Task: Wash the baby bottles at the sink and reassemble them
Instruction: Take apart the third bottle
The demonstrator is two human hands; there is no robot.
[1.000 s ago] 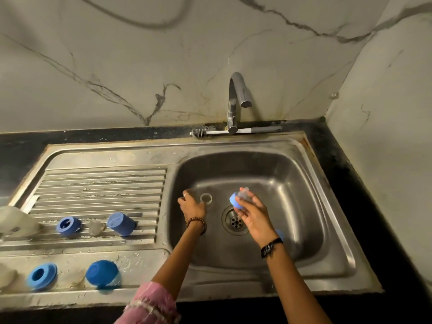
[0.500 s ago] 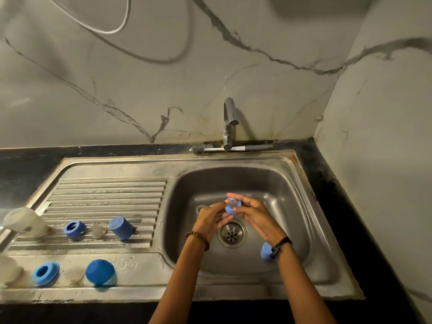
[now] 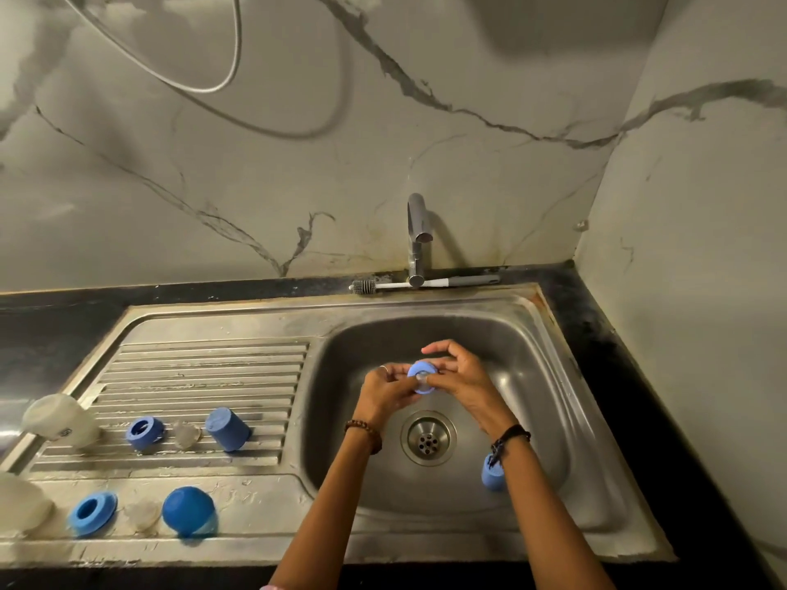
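Working over the sink basin, above the drain. I see the left hand and right hand level, fingers curled, both pinching the blue collar ring between them, equally near. The ring's opening faces roughly the camera; a clear nipple seems seated. Cannot confirm seating.

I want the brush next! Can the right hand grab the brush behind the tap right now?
Probably not yet: the right hand and left hand both pinch the blue ring. The way to the brush looks free.
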